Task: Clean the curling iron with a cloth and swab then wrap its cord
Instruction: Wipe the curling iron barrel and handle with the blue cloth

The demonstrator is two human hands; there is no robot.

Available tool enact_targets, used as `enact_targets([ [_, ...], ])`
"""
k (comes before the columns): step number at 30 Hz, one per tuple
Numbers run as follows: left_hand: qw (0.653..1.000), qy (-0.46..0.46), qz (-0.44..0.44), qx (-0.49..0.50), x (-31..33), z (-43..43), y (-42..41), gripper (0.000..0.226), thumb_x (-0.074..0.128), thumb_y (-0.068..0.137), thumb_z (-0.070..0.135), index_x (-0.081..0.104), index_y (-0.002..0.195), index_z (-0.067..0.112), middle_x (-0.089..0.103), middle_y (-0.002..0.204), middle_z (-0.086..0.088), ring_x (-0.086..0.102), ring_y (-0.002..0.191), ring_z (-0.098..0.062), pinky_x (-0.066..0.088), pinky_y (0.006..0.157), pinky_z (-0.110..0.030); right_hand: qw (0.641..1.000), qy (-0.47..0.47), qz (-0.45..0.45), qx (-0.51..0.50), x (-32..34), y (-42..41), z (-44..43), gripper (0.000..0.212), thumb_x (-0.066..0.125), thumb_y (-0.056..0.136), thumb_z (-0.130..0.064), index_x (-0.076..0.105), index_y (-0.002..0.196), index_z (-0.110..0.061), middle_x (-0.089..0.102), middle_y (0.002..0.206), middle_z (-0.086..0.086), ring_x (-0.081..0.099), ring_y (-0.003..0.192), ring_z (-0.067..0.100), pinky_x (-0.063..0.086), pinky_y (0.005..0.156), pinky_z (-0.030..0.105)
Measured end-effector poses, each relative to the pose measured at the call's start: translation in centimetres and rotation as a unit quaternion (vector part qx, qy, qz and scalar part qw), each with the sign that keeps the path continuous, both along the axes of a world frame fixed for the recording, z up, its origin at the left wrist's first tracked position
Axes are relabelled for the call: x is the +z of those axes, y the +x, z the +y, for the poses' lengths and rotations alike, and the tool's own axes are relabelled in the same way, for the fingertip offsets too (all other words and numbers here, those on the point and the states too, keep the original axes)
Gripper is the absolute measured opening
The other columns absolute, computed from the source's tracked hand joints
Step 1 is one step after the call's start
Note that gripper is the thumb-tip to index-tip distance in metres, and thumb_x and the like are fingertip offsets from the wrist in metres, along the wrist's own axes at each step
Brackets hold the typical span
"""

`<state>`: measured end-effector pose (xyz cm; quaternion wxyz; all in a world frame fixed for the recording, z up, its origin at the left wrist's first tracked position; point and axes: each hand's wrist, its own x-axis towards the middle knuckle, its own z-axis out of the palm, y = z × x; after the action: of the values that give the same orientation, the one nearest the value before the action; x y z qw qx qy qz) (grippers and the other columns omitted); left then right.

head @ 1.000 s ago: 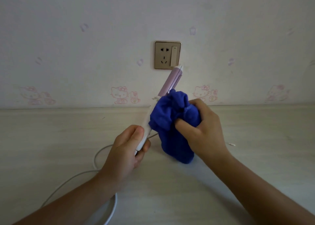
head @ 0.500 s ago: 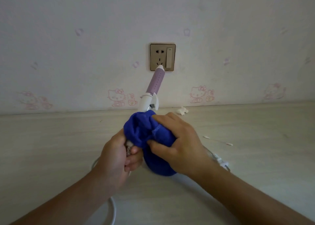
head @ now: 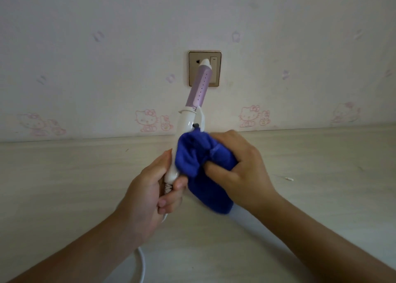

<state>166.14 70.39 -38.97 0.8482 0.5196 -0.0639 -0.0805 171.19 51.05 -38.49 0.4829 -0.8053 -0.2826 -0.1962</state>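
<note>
Hands are seen above a pale wooden tabletop [head: 64, 186], both closed on something. The left hand [head: 147, 194] is clamped around the bottom end of the curling iron [head: 188, 119], at the ribbed strain relief where the cord [head: 142, 265] leaves the handle. The iron is held tilted, its white handle rising from the fist and its lilac barrel leaning up and to the right, so that the white tip is seen in front of the wall socket [head: 194, 68] on the far wall. A row of small dots is visible along the barrel, and a white clamp lever stands out on the right side of the handle.

The right hand [head: 240, 164] is closed around a bunched blue cloth [head: 192, 156], which is pressed against the right side of the white handle, just above the left hand. A loose tail of the cloth hangs down below the right hand toward the table.

The white cord is seen emerging under the left fist and again lower down, curving toward the near edge between the forearms. A small white swab [head: 289, 178] lies on the table well to the right of the hands. The far wall is papered in a pale pattern with pink cartoon cats [head: 147, 119] along its lower edge.
</note>
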Motion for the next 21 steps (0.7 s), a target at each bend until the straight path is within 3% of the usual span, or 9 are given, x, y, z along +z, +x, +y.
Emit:
enact_targets([
  [2, 0.999, -0.013, -0.004, -0.043, 0.1, -0.1, 0.1, 0.038, 0.040, 0.101, 0.043, 0.071, 0.094, 0.022, 0.044, 0.064, -0.004, 0.026, 0.034, -0.005, 0.019, 0.034, -0.020, 0.998, 0.054, -0.001, -0.041, 0.5, 0.3, -0.6, 0.040, 0.067, 0.079, -0.031, 0.060, 0.107, -0.059, 0.066, 0.103, -0.016, 0.064, 0.097, 0.007, 0.055, 0.082, 0.030],
  [4, 0.997, -0.020, -0.010, -0.075, 0.3, -0.5, 0.2, 0.039, 0.034, 0.105, 0.040, 0.067, 0.123, 0.030, 0.046, 0.063, -0.003, 0.027, 0.034, -0.005, 0.024, 0.033, -0.018, 0.995, 0.081, -0.001, -0.057, 0.7, 0.3, -0.8, 0.045, 0.067, 0.078, -0.026, 0.061, 0.104, -0.061, 0.066, 0.102, -0.015, 0.065, 0.096, 0.008, 0.053, 0.080, 0.026],
  [6, 0.996, -0.037, -0.008, -0.086, 0.5, -0.7, 0.3, 0.041, 0.033, 0.105, 0.038, 0.065, 0.130, 0.035, 0.047, 0.060, -0.002, 0.028, 0.033, -0.005, 0.025, 0.033, -0.017, 0.997, 0.069, 0.010, -0.034, 0.5, 0.1, -0.5, 0.042, 0.067, 0.078, -0.026, 0.063, 0.107, -0.056, 0.066, 0.100, -0.014, 0.064, 0.095, 0.010, 0.051, 0.079, 0.024],
  [9, 0.997, -0.055, 0.011, -0.053, 1.3, -0.3, 0.4, 0.039, 0.039, 0.100, 0.037, 0.075, 0.114, 0.031, 0.044, 0.054, -0.001, 0.028, 0.030, -0.005, 0.021, 0.031, -0.016, 0.999, 0.026, 0.002, 0.041, -0.2, -0.7, 0.3, 0.035, 0.069, 0.080, -0.025, 0.068, 0.113, -0.037, 0.066, 0.100, -0.011, 0.063, 0.097, 0.017, 0.053, 0.084, 0.031],
  [11, 0.999, -0.041, 0.016, -0.025, 1.5, 0.0, 0.3, 0.035, 0.044, 0.096, 0.039, 0.076, 0.097, 0.024, 0.039, 0.052, -0.001, 0.026, 0.029, -0.006, 0.015, 0.032, -0.017, 0.998, 0.000, -0.016, 0.055, -0.3, -0.8, 0.6, 0.032, 0.069, 0.081, -0.027, 0.070, 0.113, -0.031, 0.064, 0.101, -0.010, 0.063, 0.097, 0.017, 0.052, 0.084, 0.026],
  [14, 0.998, -0.047, 0.035, -0.021, 1.5, -0.1, 0.2, 0.031, 0.045, 0.095, 0.038, 0.071, 0.083, 0.025, 0.032, 0.048, 0.001, 0.022, 0.027, -0.006, 0.009, 0.035, -0.017, 0.999, 0.037, -0.018, 0.007, 0.1, -0.4, 0.1, 0.034, 0.067, 0.080, -0.028, 0.068, 0.111, -0.041, 0.065, 0.100, -0.015, 0.064, 0.097, 0.010, 0.048, 0.082, 0.014],
  [17, 0.997, -0.052, 0.053, -0.035, 1.6, -0.5, 0.3, 0.036, 0.037, 0.103, 0.035, 0.072, 0.095, 0.028, 0.030, 0.047, 0.003, 0.021, 0.028, -0.006, 0.011, 0.034, -0.016, 0.991, 0.121, -0.002, -0.049, 0.7, 0.0, -0.7, 0.045, 0.068, 0.081, -0.017, 0.066, 0.106, -0.055, 0.067, 0.102, -0.017, 0.065, 0.098, 0.006, 0.048, 0.080, 0.009],
  [19, 0.998, -0.035, 0.055, -0.027, 1.6, -0.9, 0.3, 0.036, 0.040, 0.103, 0.042, 0.069, 0.090, 0.026, 0.029, 0.048, 0.004, 0.020, 0.029, -0.006, 0.011, 0.034, -0.018, 0.990, 0.127, 0.003, -0.053, 0.8, -0.2, -0.6, 0.043, 0.067, 0.081, -0.018, 0.066, 0.106, -0.054, 0.067, 0.102, -0.017, 0.065, 0.098, 0.006, 0.049, 0.079, 0.010],
  [21, 0.998, -0.012, 0.056, 0.002, 1.4, -1.3, 0.3, 0.046, 0.046, 0.095, 0.059, 0.064, 0.073, 0.023, 0.028, 0.046, 0.005, 0.019, 0.029, -0.006, 0.008, 0.037, -0.019, 0.996, 0.089, 0.004, -0.020, 0.4, -0.8, 0.1, 0.035, 0.067, 0.080, -0.025, 0.067, 0.108, -0.047, 0.065, 0.100, -0.016, 0.064, 0.098, 0.009, 0.047, 0.081, 0.010],
])
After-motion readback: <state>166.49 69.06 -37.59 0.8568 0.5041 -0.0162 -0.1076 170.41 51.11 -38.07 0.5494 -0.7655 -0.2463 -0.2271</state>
